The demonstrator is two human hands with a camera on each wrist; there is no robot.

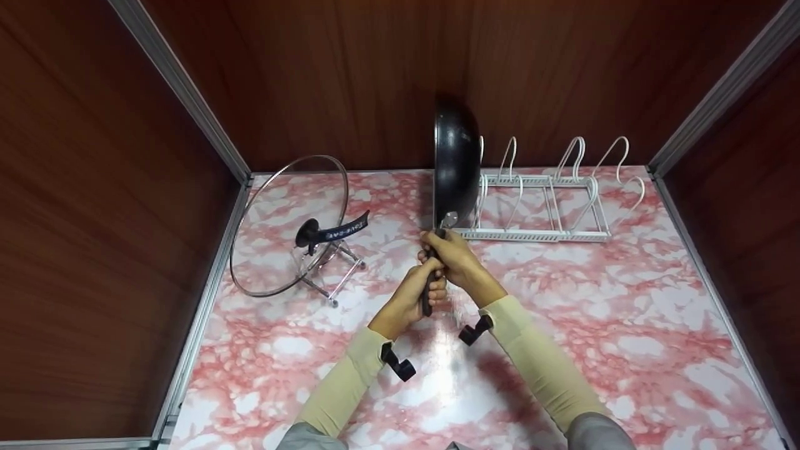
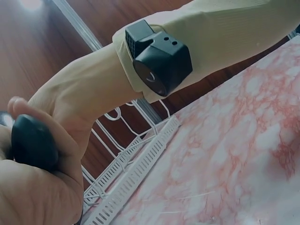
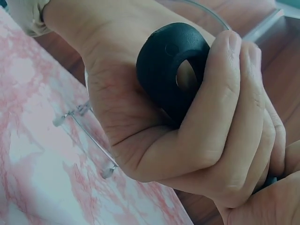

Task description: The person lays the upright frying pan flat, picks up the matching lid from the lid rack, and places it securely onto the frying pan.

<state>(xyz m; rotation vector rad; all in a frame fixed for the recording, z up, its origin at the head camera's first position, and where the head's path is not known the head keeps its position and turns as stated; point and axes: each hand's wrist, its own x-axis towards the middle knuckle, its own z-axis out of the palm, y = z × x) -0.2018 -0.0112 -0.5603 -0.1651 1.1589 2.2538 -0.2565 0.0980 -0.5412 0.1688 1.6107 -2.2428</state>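
A black frying pan (image 1: 457, 156) stands on edge in the head view, its rounded underside facing right. My left hand (image 1: 414, 292) grips the lower part of its black handle (image 1: 427, 304). Closer to the pan, my right hand (image 1: 455, 255) holds the same handle. The right wrist view shows the left fingers (image 3: 213, 112) curled round the handle's holed end (image 3: 161, 70). Right beside the pan is a white wire rack (image 1: 531, 235) with curved dividers. The pan overlaps the rack's left end; whether it sits in a slot I cannot tell.
On the left, a glass lid (image 1: 344, 181) with a metal rim and black knob (image 1: 307, 232) leans upright on a small metal stand (image 1: 347, 275). Wood-patterned panels (image 1: 350, 81) enclose the red-and-white marbled table (image 1: 625, 350) at the back and both sides.
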